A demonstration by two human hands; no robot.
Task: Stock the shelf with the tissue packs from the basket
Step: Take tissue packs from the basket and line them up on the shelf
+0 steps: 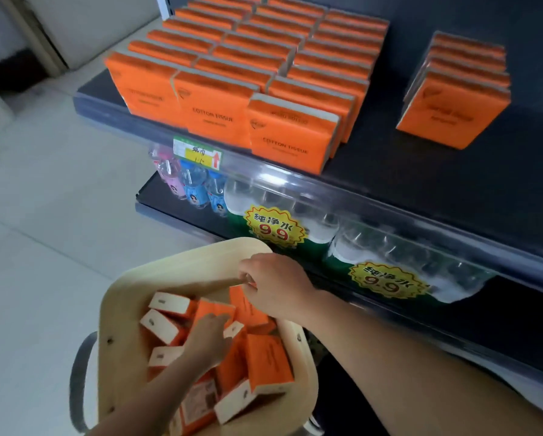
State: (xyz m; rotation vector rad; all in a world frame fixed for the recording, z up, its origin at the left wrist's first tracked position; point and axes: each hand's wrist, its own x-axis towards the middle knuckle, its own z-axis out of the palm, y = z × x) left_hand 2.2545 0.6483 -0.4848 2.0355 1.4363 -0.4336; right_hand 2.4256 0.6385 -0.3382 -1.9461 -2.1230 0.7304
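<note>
- So, shelf [421, 146]: dark flat board, clear plastic lip; stocked packs [220, 102] stand in tight rows, with a gap at right.
- basket [132, 297]: smooth cream plastic, rounded rim; loose packs [270, 363] jumbled inside, boxy, slick orange film.
- right hand [273, 284]: pinches upright pack [249, 308] by its top; slick film could slip, dropping it.
- left hand [207, 338]: fingers over another pack [213, 309], grip unclear.

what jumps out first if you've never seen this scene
Rows of orange tissue packs fill the upper shelf, with a smaller stack off to the right. Below, the left hand and right hand reach into a cream basket of more packs; yellow 9.9 stickers glow on bottled water beneath.
</note>
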